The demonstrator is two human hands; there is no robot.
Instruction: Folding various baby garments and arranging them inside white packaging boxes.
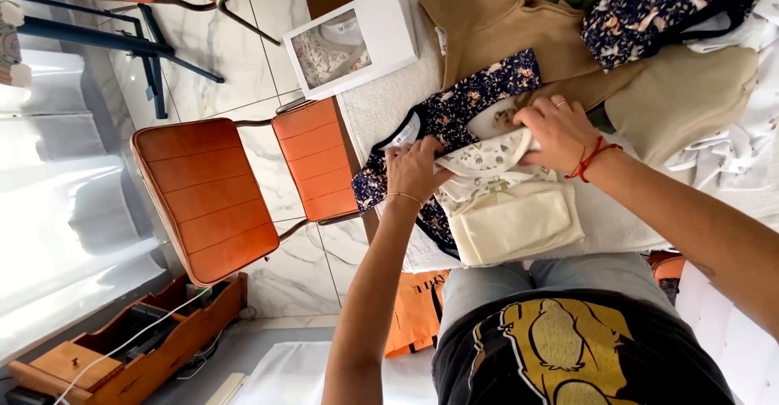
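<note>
At centre of the tabletop (381, 109), on its white towelling cover: one small cream garment with a pale printed pattern (487, 161), partly folded, lying over a plain cream folded garment (515, 222) near the edge closest to the person.

Left hand (415, 170): fingers closed on the near-left edge of the printed cream garment, thin bracelet at the wrist.

Right hand (558, 133): fingers pressed together on the garment's far edge, pinching it; ring on one finger, red cord at the wrist.

Beneath and beside both: dark navy floral garment (454, 113), spread flat, white neck label showing, running under the cream pieces.

Farther across: tan sweatshirt (487, 19); second navy floral piece (657, 7) at the far right corner; beige garment (682, 101) beside it; white cloth (746, 137) at the right margin.

Far-left corner: white gift box with a clear window (353, 40), a folded printed garment visible inside.

On the tiled floor (243, 32), left of the tabletop: two orange slatted chairs (207, 198), a wooden box (122, 356) with a white cable, an orange bag (415, 312) under the edge.
</note>
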